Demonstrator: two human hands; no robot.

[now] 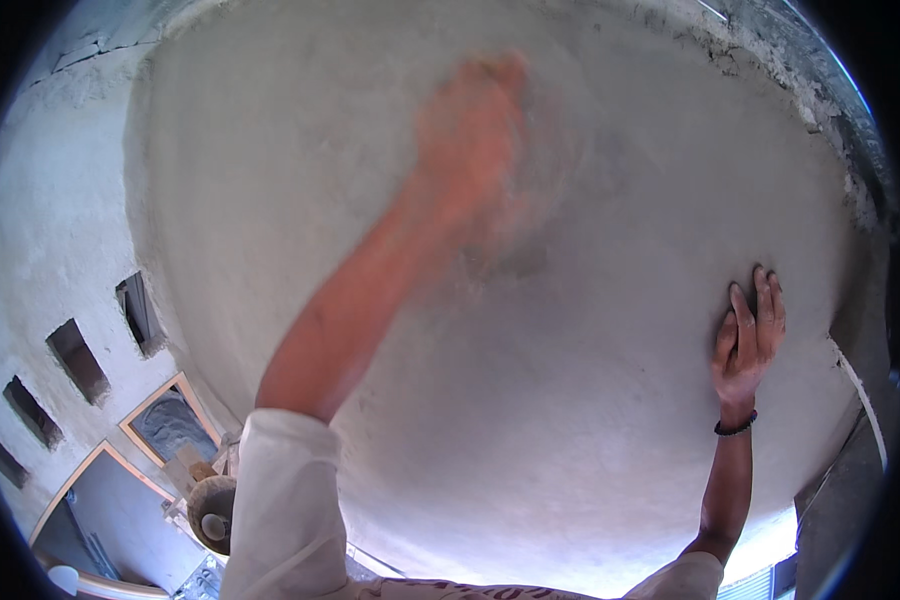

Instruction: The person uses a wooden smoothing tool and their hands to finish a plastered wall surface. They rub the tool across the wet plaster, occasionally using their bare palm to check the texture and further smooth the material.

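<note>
A broad grey plastered surface [600, 390] fills most of the head view. My left hand [470, 120] is raised over its upper middle, smeared by motion, so I cannot make out its fingers or anything it holds; a faint brownish blur trails to its right. On the right, my right hand [750, 325] rests open against the plaster, fingers spread and dusted grey, with a dark beaded band on the wrist.
A lighter wall [60, 230] with several rectangular holes runs down the left, with a wood-framed opening [202, 420] and a doorway [120, 515]. A round container [210, 530] is at lower left. A rough, crumbly edge [810, 90] bounds the plaster at upper right.
</note>
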